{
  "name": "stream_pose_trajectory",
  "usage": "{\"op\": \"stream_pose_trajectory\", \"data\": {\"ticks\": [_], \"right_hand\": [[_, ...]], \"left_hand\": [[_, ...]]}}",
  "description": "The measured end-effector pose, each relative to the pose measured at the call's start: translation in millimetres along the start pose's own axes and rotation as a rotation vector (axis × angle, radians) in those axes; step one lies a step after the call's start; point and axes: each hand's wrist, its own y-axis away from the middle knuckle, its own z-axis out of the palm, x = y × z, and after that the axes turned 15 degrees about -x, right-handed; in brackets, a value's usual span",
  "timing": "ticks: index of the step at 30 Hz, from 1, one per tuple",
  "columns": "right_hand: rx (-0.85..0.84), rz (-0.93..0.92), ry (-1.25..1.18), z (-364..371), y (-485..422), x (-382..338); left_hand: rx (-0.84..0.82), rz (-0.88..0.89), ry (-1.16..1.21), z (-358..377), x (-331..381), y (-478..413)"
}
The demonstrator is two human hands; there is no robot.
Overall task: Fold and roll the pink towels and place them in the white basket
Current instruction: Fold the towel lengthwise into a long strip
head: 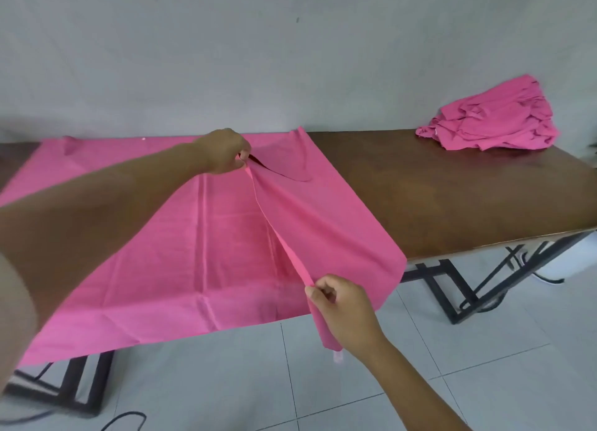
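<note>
A large pink towel lies spread over the left half of a brown wooden table, its near edge hanging over the table's front. My left hand pinches the towel's edge near the far side of the table. My right hand pinches the same edge near the front, below the table's rim. Between the two hands the edge is lifted into a taut ridge, with the right part of the towel folded over. A crumpled pile of pink towels sits at the far right of the table. No white basket is visible.
A grey wall stands right behind the table. The table has a black metal frame over a light tiled floor. A dark cable lies on the floor at the lower left. A white object stands under the table's right end.
</note>
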Motion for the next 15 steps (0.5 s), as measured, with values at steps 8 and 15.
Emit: {"op": "stream_pose_trajectory", "data": {"ticks": [8,15], "right_hand": [[-0.034,-0.026,-0.016,64.3,-21.5,-57.9],[-0.025,-0.031,-0.033,138.2,-45.0,-108.6]], "left_hand": [[0.007,-0.008,0.013,-2.4,-71.7,49.7],[0.035,0.02,0.022,-2.0,-143.6,92.3]]}}
